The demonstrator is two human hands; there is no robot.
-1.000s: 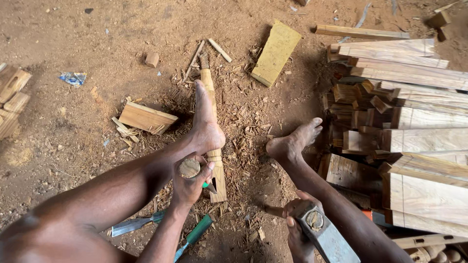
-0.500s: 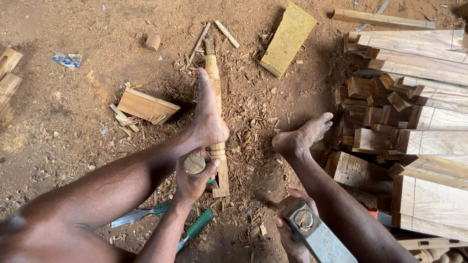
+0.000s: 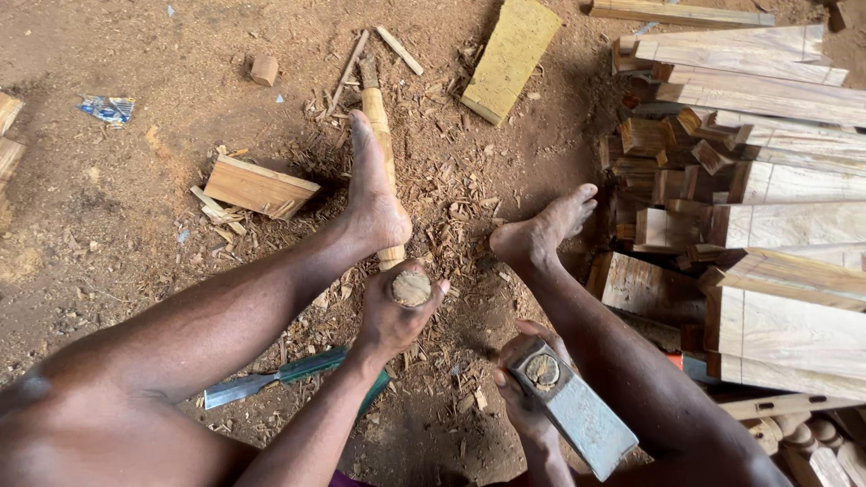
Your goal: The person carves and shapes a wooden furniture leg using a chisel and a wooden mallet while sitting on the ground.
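Left hand (image 3: 392, 316) grips the chisel (image 3: 410, 289) on the stick (image 3: 381, 149); right hand (image 3: 523, 397) holds the mallet (image 3: 568, 406). A glancing blow could hit fingers or foot (image 3: 374, 198).

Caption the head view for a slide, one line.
Seated on a dirt floor, left hand grips a chisel handle over a foot-pinned wooden stick; right hand holds a mallet.

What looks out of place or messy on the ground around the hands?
Wood chips and shavings litter the dirt. A green-handled flat chisel lies loose under the left leg. A crumpled blue wrapper sits far left. Nothing looks broken.
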